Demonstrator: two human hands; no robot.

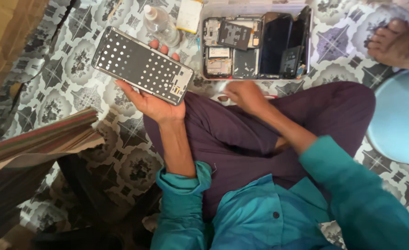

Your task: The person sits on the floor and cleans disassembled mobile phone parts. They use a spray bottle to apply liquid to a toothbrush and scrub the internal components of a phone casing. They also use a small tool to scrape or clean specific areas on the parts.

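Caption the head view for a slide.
Left hand holds a phone frame; right hand hovers by a tray of phone parts.

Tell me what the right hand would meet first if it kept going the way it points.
Probably the clear plastic tray of dismantled black phone parts: the right hand points up toward its near edge. The hand is blurred, so depth is uncertain.

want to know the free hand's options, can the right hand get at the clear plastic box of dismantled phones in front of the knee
Probably yes: the right hand hovers empty beside the clear plastic box of dismantled phones, which is open-topped, with nothing between them.
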